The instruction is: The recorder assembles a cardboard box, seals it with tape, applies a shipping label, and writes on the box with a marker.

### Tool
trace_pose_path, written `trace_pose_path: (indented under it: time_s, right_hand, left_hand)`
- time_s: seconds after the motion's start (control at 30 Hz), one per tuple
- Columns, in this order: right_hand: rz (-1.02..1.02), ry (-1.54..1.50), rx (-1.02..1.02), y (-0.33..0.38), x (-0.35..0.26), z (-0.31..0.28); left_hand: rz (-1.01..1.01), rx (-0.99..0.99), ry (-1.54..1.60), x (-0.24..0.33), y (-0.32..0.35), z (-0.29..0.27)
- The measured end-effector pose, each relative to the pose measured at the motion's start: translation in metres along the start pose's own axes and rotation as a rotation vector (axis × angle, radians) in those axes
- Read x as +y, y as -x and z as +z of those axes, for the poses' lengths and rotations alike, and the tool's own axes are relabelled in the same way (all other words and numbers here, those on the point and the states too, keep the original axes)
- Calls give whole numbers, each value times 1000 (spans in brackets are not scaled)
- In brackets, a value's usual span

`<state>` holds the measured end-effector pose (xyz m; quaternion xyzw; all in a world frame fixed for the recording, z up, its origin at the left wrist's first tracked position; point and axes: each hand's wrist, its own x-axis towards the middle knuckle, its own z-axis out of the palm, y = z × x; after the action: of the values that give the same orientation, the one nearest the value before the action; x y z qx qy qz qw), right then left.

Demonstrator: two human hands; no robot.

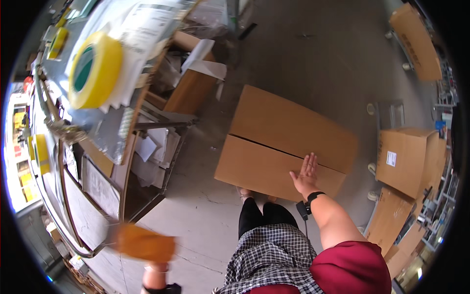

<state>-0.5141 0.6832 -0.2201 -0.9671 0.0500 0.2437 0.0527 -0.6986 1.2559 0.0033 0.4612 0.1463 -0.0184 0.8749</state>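
Note:
A large closed cardboard box (284,125) stands on the floor right in front of my feet, a dark narrow gap running between its top flaps. My right hand (307,175) lies flat on the near flap, its fingers stretched out toward the gap. Off to the left, away from the box, my left hand (155,269) grips an orange-brown object (147,243). Motion smears this object, so its kind is unclear, and it hides most of my left fingers.
At left stands a workbench (110,130) carrying a yellow tape roll (95,71), with papers (159,152) on a shelf below. Behind it is an open carton (191,90). Along the right, cardboard boxes (404,159) sit near wheeled carts (391,115).

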Motion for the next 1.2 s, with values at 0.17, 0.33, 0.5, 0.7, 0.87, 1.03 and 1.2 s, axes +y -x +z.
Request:
trace_pose_path:
  time_s: [0.17, 0.33, 0.5, 0.7, 0.87, 1.03, 1.2]
  right_hand:
    - [27, 21, 66, 3, 21, 17]
    - [-7, -48, 45, -2, 23, 18]
    - [-17, -63, 60, -7, 20, 8]
    - [-279, -630, 335, -65, -73, -49]
    - [173, -964, 59, -154, -139, -55]
    - [51, -1008, 438, -183, -63, -87]
    - [18, -793, 112, -231, -22, -91]
  left_hand:
    - [379, -365, -1428, -163, -200, 169]
    - [445, -321, -1405, -276, -336, 182]
    - [537, -336, -1510, -335, -365, 180]
    - [627, -395, -1480, -337, -369, 174]
    - [634, -390, -1491, -333, -369, 162]
    - [366, 65, -1572, -311, -364, 169]
    - [-27, -62, -1238, -318, -348, 175]
